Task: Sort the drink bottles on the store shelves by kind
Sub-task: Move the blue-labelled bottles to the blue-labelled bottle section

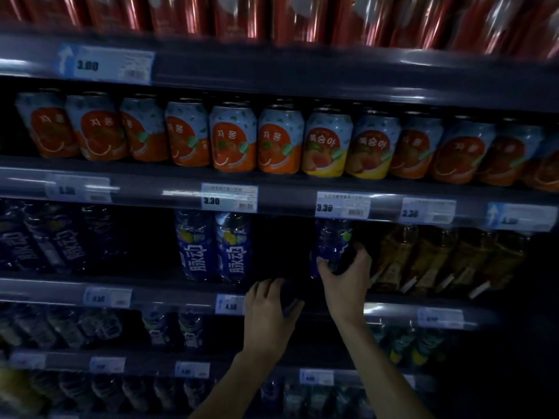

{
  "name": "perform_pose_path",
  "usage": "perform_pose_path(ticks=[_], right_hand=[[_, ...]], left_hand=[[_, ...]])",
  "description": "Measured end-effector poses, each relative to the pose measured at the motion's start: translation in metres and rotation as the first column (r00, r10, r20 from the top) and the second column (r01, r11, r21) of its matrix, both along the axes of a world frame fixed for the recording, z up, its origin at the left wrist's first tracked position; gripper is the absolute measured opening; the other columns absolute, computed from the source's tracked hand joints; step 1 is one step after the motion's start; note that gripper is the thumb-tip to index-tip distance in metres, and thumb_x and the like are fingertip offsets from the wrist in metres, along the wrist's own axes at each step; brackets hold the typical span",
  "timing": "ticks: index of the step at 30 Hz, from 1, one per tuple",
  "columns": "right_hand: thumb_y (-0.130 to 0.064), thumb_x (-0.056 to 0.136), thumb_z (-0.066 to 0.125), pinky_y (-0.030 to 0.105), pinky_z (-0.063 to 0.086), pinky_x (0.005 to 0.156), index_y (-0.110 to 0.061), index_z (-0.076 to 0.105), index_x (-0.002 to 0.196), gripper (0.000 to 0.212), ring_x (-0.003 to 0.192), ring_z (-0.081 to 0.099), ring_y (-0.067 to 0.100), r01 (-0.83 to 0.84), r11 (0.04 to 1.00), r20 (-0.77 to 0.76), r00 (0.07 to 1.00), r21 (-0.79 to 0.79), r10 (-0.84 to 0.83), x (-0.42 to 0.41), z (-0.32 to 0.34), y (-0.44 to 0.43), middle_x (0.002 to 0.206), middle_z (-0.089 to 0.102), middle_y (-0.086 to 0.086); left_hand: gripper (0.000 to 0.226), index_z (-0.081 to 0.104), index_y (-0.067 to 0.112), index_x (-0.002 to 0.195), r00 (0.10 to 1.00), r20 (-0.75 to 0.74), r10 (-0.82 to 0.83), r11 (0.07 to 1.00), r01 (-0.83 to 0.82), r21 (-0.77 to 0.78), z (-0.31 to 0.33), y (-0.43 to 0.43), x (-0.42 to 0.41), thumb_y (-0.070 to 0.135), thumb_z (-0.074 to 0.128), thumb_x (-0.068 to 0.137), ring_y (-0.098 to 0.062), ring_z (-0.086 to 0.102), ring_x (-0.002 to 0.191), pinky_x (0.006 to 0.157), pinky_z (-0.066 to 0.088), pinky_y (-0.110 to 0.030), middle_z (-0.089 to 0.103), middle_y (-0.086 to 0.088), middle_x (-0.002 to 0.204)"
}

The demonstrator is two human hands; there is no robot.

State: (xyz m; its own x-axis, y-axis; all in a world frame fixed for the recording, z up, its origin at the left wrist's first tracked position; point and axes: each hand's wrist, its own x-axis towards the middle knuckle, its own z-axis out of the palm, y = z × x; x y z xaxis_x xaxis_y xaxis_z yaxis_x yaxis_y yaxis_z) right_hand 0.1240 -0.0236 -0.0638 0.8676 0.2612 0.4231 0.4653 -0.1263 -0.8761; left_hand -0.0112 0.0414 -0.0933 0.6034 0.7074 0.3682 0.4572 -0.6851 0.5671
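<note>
The right hand [344, 276] is wrapped around the lower body of a blue bottle [331, 246], fingers curled over its right side and thumb on its left. The bottle stands nearly upright, its long axis running up and down with a slight lean, the cap end pointing up and hidden behind the price rail. It sits at the front of the third shelf down, just left of a row of amber bottles [438, 258].

The left hand [269, 306] is lower and to the left, at the front lip of that same shelf [169, 293], fingers bent over a dark object [290, 297] that is too dim to identify; it seems to be grasping it.

Further left on the shelf, across a dark gap, two upright blue bottles with white lettering [217, 246] stand side by side, caps up. At the far left more dark blue bottles [51, 237] stand in shadow.

On the shelf above, a row of cans [233, 137] stands upright, mostly orange-labelled, with two peach-and-yellow cans [348, 145] among them.
</note>
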Motion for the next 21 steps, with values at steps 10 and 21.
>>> perform_pose_path(ticks=[10, 21], right_hand=[[-0.02, 0.073, 0.082, 0.005, 0.044, 0.073, -0.024, 0.036, 0.133, 0.075, 0.094, 0.058, -0.003, -0.138, 0.984, -0.173, 0.972, 0.116, 0.157, 0.0109, -0.0005, 0.0088, 0.108, 0.059, -0.011], [-0.018, 0.07, 0.084, -0.002, 0.041, 0.062, -0.02, 0.04, 0.129, 0.074, 0.079, 0.054, -0.016, -0.1, 0.99, -0.175, 0.978, 0.095, 0.116, 0.0104, 0.0023, 0.0089, 0.096, 0.054, -0.022]], left_hand=[[0.051, 0.059, 0.015, 0.12, 0.997, -0.02, 0.072, 0.994, -0.07, 0.083, -0.0075, -0.0003, 0.0032, 0.05, 0.062, 0.083, -0.022, 0.043, 0.12, 0.104, 0.036, -0.035, 0.056, -0.002, 0.121], [0.059, 0.057, 0.013, 0.122, 0.997, 0.081, -0.016, 1.0, 0.016, -0.006, -0.006, -0.0024, -0.0061, 0.051, 0.067, 0.079, -0.02, 0.042, 0.122, 0.104, 0.036, -0.039, 0.052, -0.002, 0.125]])
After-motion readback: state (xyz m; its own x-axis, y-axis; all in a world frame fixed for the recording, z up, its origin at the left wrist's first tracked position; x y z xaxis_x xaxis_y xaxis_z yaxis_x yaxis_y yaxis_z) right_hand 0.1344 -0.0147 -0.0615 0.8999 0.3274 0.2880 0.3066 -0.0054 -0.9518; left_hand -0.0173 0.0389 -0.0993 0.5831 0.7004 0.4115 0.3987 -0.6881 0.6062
